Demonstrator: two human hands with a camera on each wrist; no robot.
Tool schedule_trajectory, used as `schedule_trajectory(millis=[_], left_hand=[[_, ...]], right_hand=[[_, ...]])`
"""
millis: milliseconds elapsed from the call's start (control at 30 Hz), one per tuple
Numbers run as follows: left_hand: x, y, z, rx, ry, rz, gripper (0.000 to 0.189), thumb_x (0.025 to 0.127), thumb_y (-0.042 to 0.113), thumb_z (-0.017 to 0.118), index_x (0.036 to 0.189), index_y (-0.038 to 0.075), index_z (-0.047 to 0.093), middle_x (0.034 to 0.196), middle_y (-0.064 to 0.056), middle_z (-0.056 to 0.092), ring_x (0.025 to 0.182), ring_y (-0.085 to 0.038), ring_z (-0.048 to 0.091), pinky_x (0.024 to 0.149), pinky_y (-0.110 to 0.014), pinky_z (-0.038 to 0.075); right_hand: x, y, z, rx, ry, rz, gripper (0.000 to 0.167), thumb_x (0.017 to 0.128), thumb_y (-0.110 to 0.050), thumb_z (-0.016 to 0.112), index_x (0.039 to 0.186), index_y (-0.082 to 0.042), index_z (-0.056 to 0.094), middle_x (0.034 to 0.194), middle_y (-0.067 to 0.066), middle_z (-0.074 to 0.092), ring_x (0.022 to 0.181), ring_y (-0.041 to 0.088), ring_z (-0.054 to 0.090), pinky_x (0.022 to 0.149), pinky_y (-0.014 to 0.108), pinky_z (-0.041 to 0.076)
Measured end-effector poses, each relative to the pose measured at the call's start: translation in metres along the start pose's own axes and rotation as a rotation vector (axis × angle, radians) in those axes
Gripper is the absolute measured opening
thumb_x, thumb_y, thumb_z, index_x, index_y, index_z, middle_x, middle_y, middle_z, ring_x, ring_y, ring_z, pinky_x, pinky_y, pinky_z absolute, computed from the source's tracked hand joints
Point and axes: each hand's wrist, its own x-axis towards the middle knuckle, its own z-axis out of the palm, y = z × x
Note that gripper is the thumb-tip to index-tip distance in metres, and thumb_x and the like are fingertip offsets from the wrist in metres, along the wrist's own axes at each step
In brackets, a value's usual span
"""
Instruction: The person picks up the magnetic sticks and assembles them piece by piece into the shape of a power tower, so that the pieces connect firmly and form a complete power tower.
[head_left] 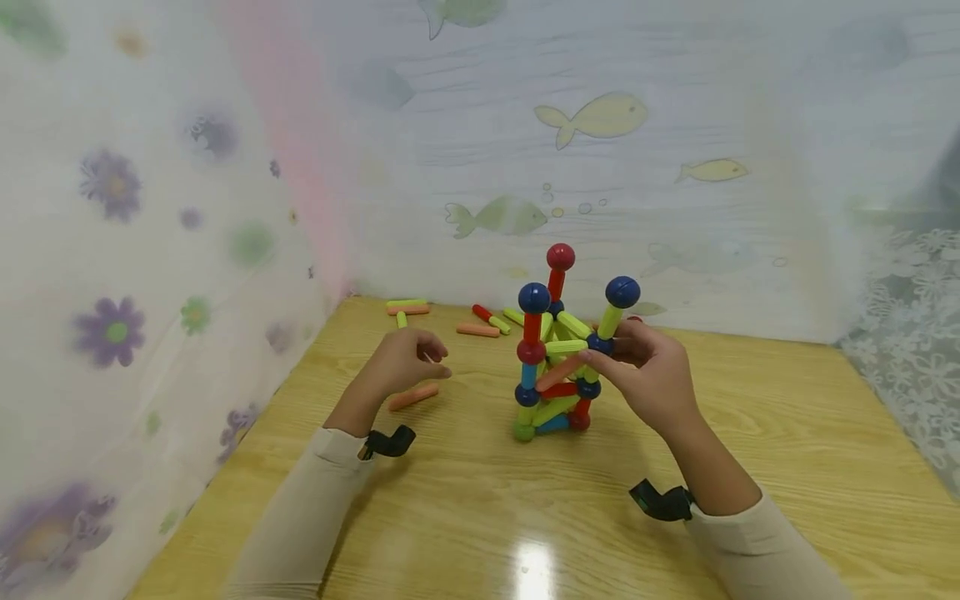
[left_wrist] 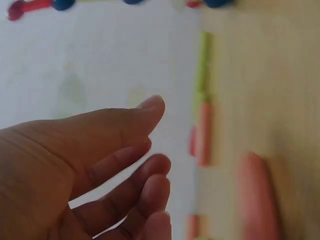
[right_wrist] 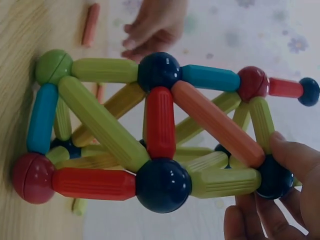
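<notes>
A tower of coloured rods and balls stands upright on the table, three rods topped with balls rising from it. At its upper right joint, my right hand grips a dark blue ball between thumb and fingers. An orange rod slants from that ball to another blue ball, as the right wrist view shows. My left hand hovers left of the tower, fingers loosely bent, thumb apart from them, holding nothing. Beneath it lies a loose orange rod.
Behind the left hand, more loose rods lie toward the back: an orange one, a red one end to end with a yellow-green one, and a small group at the back left. Fabric walls border the wooden table.
</notes>
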Motion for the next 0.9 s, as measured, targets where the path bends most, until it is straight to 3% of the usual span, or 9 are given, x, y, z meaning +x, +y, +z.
schedule_trajectory(millis=[133,267,600,900], left_hand=[[-0.009,-0.029,0.006,0.047,-0.046,-0.125,0.038,0.086,0.029,0.086,0.115,0.007,0.073,0.106,-0.006,0.069,0.095,-0.022,0.064,0.083,-0.040,0.055],[-0.012,-0.043,0.006,0.082,-0.087,-0.162,0.039,0.083,0.028,0.088,0.114,0.008,0.074,0.108,-0.007,0.070,0.098,-0.023,0.065,0.085,-0.042,0.057],[-0.010,-0.045,0.006,0.115,-0.147,-0.188,0.016,0.083,0.018,0.087,0.096,0.014,0.079,0.098,-0.001,0.073,0.089,-0.020,0.065,0.076,-0.037,0.056],[-0.009,-0.052,0.004,0.156,-0.065,-0.187,0.019,0.087,0.019,0.084,0.103,0.012,0.079,0.103,-0.005,0.074,0.093,-0.023,0.066,0.082,-0.042,0.057]], right_hand=[[-0.006,-0.002,-0.004,-0.015,0.030,0.002,0.037,0.090,-0.025,0.083,0.124,-0.012,0.074,0.111,0.006,0.075,0.092,0.002,0.073,0.083,0.016,0.057],[-0.010,-0.003,-0.008,-0.024,0.058,0.007,0.036,0.089,-0.024,0.084,0.122,-0.013,0.075,0.111,0.006,0.075,0.091,0.001,0.072,0.081,0.014,0.057],[-0.014,-0.004,-0.014,-0.039,0.078,0.002,0.035,0.089,-0.020,0.084,0.120,-0.009,0.074,0.109,0.008,0.075,0.090,0.001,0.072,0.081,0.015,0.057],[-0.014,-0.005,-0.012,-0.030,0.078,0.004,0.035,0.088,-0.019,0.084,0.120,-0.010,0.074,0.111,0.008,0.074,0.091,0.001,0.072,0.081,0.014,0.057]])
